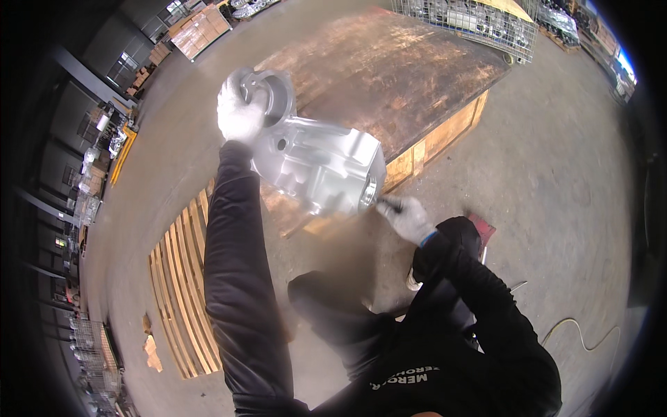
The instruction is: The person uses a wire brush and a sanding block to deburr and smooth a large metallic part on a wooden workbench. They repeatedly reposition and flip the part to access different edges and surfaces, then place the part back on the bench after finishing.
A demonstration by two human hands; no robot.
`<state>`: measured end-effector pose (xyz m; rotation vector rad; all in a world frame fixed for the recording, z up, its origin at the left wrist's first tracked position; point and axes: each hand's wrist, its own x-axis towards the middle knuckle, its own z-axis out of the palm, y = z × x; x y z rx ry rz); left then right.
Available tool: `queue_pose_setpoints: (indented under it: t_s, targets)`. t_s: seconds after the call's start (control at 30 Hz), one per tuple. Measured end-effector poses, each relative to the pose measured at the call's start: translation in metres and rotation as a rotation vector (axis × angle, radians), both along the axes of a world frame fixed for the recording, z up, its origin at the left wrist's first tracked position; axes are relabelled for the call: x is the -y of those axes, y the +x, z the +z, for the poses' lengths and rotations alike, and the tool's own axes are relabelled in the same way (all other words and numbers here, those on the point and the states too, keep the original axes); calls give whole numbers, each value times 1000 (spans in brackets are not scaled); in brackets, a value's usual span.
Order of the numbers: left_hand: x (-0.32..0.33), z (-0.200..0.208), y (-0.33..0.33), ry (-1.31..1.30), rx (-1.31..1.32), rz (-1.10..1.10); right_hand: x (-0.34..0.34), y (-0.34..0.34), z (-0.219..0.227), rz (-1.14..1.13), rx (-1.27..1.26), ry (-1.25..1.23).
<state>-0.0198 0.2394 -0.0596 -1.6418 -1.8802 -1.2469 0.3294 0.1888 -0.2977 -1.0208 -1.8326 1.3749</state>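
Concrete floor (pixel 556 174), wooden worktop (pixel 389 69) in the upper middle. Left hand (pixel 240 111) grips the metal casting's (pixel 313 156) round end; right hand (pixel 410 217), closed on a slim tool (pixel 388 203), touches its lower right edge.

A factory warehouse: concrete floor (pixel 556 174), wooden pallets (pixel 182 292), wire mesh cages (pixel 479 21) of metal parts

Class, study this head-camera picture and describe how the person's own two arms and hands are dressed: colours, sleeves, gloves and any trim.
Both arms wear long black sleeves. The left hand and the right hand are each covered by a white knitted work glove. The right glove shows a thin blue edge at the wrist, where it meets the black cuff.
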Motion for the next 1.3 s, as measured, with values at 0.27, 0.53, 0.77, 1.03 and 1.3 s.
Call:
queue_pose_setpoints:
  t_s: [0.27,0.53,0.77,1.03,1.3]
  targets:
    - [1,1,0,89,-33,-45,-23,3,105,-146,-68,382]
    - [-2,-3,-8,54,-13,-90,-114,-128,190,-15,394,1029]
    - [-17,-17,-38,-119,347,-133,-125,-169,181,-57,516,1146]
    - [-16,-13,-48,-205,476,-238,-61,-184,218,79,396,1231]
    - [-13,-11,-46,-172,453,-308,-101,-189,341,251,696,1002]
